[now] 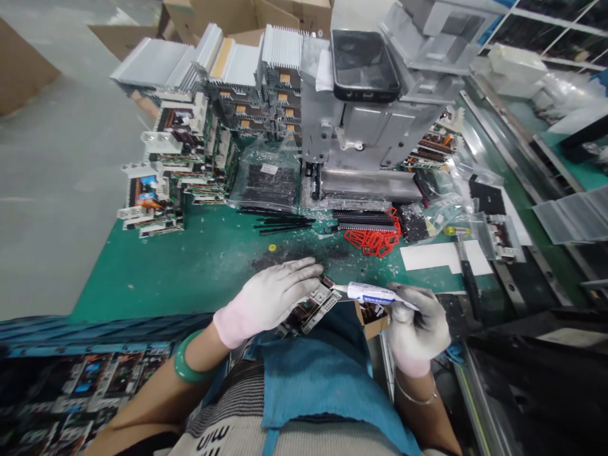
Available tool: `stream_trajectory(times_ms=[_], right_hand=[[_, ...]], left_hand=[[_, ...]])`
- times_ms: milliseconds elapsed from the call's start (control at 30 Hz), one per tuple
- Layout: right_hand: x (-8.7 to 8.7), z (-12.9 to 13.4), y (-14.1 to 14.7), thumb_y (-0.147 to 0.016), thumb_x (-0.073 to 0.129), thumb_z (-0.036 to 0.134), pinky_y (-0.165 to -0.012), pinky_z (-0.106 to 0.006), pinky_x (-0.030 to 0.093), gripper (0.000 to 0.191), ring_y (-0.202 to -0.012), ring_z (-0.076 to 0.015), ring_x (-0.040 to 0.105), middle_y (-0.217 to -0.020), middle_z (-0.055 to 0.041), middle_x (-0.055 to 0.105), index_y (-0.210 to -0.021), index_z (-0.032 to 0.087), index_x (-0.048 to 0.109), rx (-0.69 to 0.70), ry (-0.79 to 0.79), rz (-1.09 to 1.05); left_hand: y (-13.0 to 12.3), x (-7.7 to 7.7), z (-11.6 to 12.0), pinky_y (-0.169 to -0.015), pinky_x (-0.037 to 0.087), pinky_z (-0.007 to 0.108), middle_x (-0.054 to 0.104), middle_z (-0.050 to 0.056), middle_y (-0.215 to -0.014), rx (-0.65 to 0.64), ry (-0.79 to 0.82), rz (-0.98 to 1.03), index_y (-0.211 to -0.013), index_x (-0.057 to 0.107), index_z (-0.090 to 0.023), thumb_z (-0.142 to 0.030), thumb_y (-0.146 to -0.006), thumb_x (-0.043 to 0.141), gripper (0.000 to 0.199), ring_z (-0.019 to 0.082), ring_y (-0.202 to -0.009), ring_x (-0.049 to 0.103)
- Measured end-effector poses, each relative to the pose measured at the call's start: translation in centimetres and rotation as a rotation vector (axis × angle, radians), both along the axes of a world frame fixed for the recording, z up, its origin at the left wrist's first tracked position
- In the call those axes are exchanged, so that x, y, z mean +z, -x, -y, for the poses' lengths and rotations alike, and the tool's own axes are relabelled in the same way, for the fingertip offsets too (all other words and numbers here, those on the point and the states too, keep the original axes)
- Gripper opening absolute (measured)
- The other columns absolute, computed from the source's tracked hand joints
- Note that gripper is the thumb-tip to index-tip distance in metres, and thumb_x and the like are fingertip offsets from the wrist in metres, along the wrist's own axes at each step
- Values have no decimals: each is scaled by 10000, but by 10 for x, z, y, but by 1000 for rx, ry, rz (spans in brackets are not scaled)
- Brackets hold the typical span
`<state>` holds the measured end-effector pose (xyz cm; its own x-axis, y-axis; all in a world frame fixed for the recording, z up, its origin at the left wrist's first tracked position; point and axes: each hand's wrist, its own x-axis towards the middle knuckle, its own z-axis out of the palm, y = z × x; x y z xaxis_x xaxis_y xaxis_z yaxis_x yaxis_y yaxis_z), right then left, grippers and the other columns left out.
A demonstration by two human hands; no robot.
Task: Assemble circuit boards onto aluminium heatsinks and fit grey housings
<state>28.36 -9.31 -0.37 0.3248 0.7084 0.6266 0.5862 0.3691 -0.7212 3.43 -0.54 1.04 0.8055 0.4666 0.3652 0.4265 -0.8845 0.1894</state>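
We hold a small white-framed circuit board assembly with green and dark parts [311,308] in our white-gloved left hand [278,294], at the near edge of the green-topped desk [194,266], in front of the blue apron [308,380]. Our left fingers lie together, clamped over its upper side, with the thumb hidden beneath; this seems to keep the assembly steady and its far corner accessible. Our right hand in a grey-smudged white glove [418,326] has its fingers clamped on the rear of a slim white tube with blue print [370,294]. We hold it almost level, its narrow nozzle pointing left at that corner, probably so we can aim and squeeze at once; we cannot tell whether the tip touches.

The loose black strips [285,223] and red plastic loops [377,240] lie beyond our hands, likely for easy reach. A black phone [365,66] rests on the grey metal fixture [325,117], perhaps to keep it off the work surface.

Among the containers, a clear plastic bag [270,180] holds many thin black strips under a white label. A small open cardboard box [376,327], below the tube, holds dark parts we cannot make out. At our lower left, a blue plastic crate [137,326] contains rows of similar boards. Farther right, a translucent bag [484,237] partly wraps another white-framed board.
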Motion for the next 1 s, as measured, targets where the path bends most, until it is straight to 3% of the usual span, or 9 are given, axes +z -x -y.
stream_trajectory(times_ms=[267,633,733,900,1000], right_hand=[[0,-9,-2,-917,621,308,-704,-305,532,116,-797,-170,684,-867,-20,687,-986,214,628,-50,-26,-275],[10,-13,-12,-925,595,312,-671,-308,523,88,-795,-177,675,-862,-21,694,-952,232,621,117,53,-122],[21,-17,-18,-927,598,286,-673,-297,524,70,-807,-170,671,-874,-19,694,-967,243,636,220,95,-49],[48,-33,-29,-939,588,304,-677,-288,531,113,-797,-160,673,-897,-29,701,-1009,235,644,505,170,176],[56,-46,-29,-940,587,311,-667,-282,538,120,-783,-158,680,-895,-32,707,-1005,234,652,591,171,196]], left_hand=[[2,12,3,-959,537,321,679,79,-1213,-66,-37,55,-1069,631,-144,-178,-1001,330,310,214,-1211,585],[5,18,7,-984,531,357,683,76,-1208,-118,-42,-14,-1099,648,-143,-149,-996,300,363,224,-1203,590],[3,15,8,-999,523,366,673,75,-1228,-144,-39,-39,-1123,646,-148,-152,-994,305,365,228,-1223,576],[-2,13,10,-1006,519,399,666,60,-1245,-203,-49,-44,-1104,650,-161,-147,-985,358,315,242,-1223,573],[-4,14,11,-987,529,408,660,57,-1256,-221,-53,-39,-1097,645,-159,-140,-979,382,289,249,-1216,577]])
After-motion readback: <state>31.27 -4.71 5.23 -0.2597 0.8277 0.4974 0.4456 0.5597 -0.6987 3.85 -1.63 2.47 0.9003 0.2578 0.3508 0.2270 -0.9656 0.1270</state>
